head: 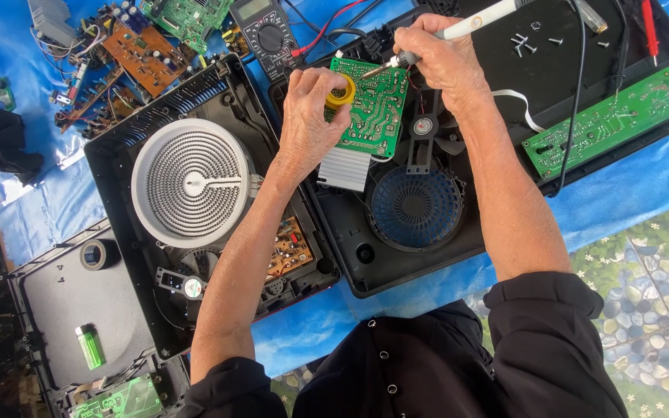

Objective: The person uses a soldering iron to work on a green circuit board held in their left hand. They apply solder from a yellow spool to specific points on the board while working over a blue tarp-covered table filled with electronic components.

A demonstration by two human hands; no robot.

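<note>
left hand (309, 120) grips green circuit board (371, 108), tilting it steady over open cooker base (396, 232) | right hand (439, 58) at 1 o'clock clenches soldering iron (458, 29), tip on board | multimeter (270, 35) at 11 o'clock

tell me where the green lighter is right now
In the head view the green lighter lies at the lower left on a grey panel, below a roll of black tape and left of the person's left forearm.
</note>
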